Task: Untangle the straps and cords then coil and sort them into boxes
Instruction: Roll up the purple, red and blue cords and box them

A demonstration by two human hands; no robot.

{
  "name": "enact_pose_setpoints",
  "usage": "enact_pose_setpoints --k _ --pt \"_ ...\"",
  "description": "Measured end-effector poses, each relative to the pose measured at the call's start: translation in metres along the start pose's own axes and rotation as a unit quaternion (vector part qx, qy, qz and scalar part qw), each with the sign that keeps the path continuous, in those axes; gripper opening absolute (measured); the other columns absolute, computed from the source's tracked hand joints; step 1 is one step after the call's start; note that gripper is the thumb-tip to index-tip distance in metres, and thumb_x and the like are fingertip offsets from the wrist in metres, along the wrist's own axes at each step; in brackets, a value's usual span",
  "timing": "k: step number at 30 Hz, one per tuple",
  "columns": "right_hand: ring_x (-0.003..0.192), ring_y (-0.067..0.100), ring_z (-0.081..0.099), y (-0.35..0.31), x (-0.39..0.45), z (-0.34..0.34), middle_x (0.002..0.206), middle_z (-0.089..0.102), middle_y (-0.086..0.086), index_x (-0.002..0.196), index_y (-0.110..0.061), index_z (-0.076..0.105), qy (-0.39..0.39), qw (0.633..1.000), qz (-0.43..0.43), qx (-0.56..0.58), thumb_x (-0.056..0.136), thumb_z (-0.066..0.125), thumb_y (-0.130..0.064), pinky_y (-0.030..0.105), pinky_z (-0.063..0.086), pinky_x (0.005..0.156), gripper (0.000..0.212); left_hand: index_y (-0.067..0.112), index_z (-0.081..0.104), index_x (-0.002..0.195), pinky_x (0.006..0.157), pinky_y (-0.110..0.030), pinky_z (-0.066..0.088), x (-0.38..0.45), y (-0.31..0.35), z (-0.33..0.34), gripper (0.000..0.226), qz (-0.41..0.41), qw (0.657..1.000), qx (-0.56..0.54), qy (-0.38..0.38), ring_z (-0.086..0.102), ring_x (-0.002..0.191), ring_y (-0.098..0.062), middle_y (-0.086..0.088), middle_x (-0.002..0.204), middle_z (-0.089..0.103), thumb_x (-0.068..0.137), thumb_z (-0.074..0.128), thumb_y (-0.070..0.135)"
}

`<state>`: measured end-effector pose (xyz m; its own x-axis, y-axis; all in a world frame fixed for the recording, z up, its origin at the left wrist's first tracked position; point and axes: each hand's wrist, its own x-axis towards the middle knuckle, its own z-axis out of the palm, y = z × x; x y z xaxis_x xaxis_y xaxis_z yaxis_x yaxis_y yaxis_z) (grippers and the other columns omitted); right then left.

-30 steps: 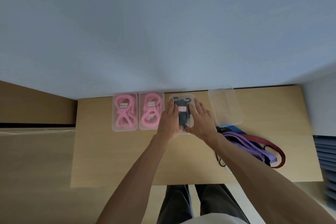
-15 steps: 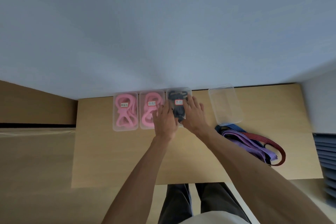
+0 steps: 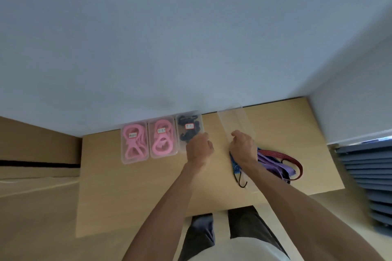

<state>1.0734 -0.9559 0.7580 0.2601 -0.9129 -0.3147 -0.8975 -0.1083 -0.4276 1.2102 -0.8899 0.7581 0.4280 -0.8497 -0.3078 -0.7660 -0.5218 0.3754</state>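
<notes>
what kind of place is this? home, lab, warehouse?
Probably a plain indoor room set up for sorting. A bare wooden table stands against a blank pale wall, with labelled clear boxes in a row on it.

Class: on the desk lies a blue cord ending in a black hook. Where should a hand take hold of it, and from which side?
Grip the blue cord just above its black hook, coming from the near left. That stretch lies bare on the table; further up it runs under the right hand and the strap pile.

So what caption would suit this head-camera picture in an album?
Three filled boxes line the wall; the right hand reaches the empty box, loose straps beside it on the table.
</notes>
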Motion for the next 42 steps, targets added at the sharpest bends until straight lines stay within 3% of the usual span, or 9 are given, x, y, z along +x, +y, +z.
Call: enact_pose_setpoints --k 5,13,19,22,26,29,36,40,42 --pt "0.096 0.036 0.065 0.054 -0.001 -0.034 0.110 0.070 0.015 0.122 -0.014 0.063 -0.037 0.998 0.038 -0.042 0.092 0.042 -0.001 0.039 0.051 0.075 0.040 0.009 0.060 0.089 0.066 -0.036 0.043 -0.011 0.057 0.022 0.016 0.019 0.999 0.009 -0.043 0.064 0.088 -0.032 -0.012 0.093 0.067 0.094 0.045 0.012" --pt "0.100 0.035 0.062 0.128 0.001 -0.063 0.112 0.065 0.013 0.116 -0.015 0.061 -0.144 0.986 -0.002 -0.080 0.086 0.047 -0.004 0.039 0.054 0.077 0.035 0.013 0.059 0.080 0.063 -0.034 0.043 -0.043 0.113 0.085 0.017 -0.081 0.994 -0.029 -0.068 0.065 0.084 -0.030 -0.006 0.083 0.063 0.093 0.048 0.014" --pt "0.107 0.032 0.061 0.172 -0.009 -0.060 0.117 0.063 0.009 0.119 -0.017 0.057 -0.228 0.967 0.014 -0.109 0.088 0.056 -0.011 0.033 0.048 0.076 0.032 0.012 0.065 0.107 0.076 -0.036 0.050 -0.059 0.128 0.124 0.020 -0.124 0.989 -0.025 -0.076 0.063 0.096 -0.029 -0.007 0.107 0.063 0.095 0.052 0.021" --pt "0.103 0.031 0.062 0.178 -0.010 -0.053 0.111 0.064 0.009 0.114 -0.015 0.058 -0.218 0.970 0.003 -0.109 0.089 0.057 -0.011 0.032 0.043 0.070 0.025 0.011 0.063 0.099 0.073 -0.037 0.052 -0.061 0.131 0.131 0.013 -0.154 0.985 -0.043 -0.068 0.063 0.089 -0.029 -0.008 0.100 0.066 0.092 0.053 0.016" --pt "0.082 0.031 0.058 0.177 -0.008 -0.050 0.082 0.059 0.007 0.082 -0.012 0.058 -0.212 0.976 0.010 -0.050 0.082 0.060 -0.011 0.031 0.041 0.061 0.003 0.008 0.059 0.097 0.066 -0.034 0.043 -0.060 0.132 0.136 0.012 -0.202 0.972 -0.111 -0.052 0.062 0.090 -0.035 -0.013 0.097 0.067 0.089 0.051 0.011" --pt "0.060 0.023 0.040 0.171 -0.005 -0.053 0.059 0.041 0.000 0.059 -0.016 0.043 -0.191 0.978 0.030 0.083 0.075 0.061 -0.009 0.030 0.026 0.051 0.025 0.009 0.060 0.096 0.066 -0.032 0.040 -0.063 0.133 0.137 0.013 -0.235 0.960 -0.146 -0.041 0.062 0.089 -0.035 -0.012 0.095 0.067 0.088 0.051 0.013" --pt "0.056 0.017 0.035 0.160 0.004 -0.072 0.056 0.041 0.000 0.061 -0.008 0.057 -0.156 0.956 0.044 0.244 0.079 0.057 -0.014 0.030 0.029 0.054 0.019 0.019 0.066 0.090 0.073 -0.034 0.052 -0.063 0.139 0.122 0.017 -0.224 0.920 -0.318 -0.050 0.065 0.076 -0.023 -0.002 0.080 0.068 0.084 0.053 0.009" --pt "0.062 0.020 0.050 0.165 0.005 -0.062 0.060 0.053 0.002 0.072 -0.011 0.071 -0.193 0.927 0.068 0.314 0.072 0.062 -0.036 0.050 0.054 0.069 0.027 0.008 0.068 0.097 0.078 -0.026 0.053 -0.063 0.153 0.109 0.028 -0.097 0.882 -0.439 -0.139 0.066 0.078 -0.014 -0.004 0.084 0.069 0.082 0.054 -0.012" --pt "0.068 0.021 0.058 0.161 -0.001 -0.067 0.068 0.062 0.005 0.083 -0.009 0.075 -0.188 0.912 0.077 0.357 0.082 0.069 -0.026 0.051 0.058 0.077 0.019 0.010 0.070 0.098 0.084 -0.025 0.054 -0.064 0.154 0.107 0.031 -0.061 0.873 -0.443 -0.195 0.071 0.087 -0.013 -0.006 0.091 0.074 0.080 0.059 -0.012"
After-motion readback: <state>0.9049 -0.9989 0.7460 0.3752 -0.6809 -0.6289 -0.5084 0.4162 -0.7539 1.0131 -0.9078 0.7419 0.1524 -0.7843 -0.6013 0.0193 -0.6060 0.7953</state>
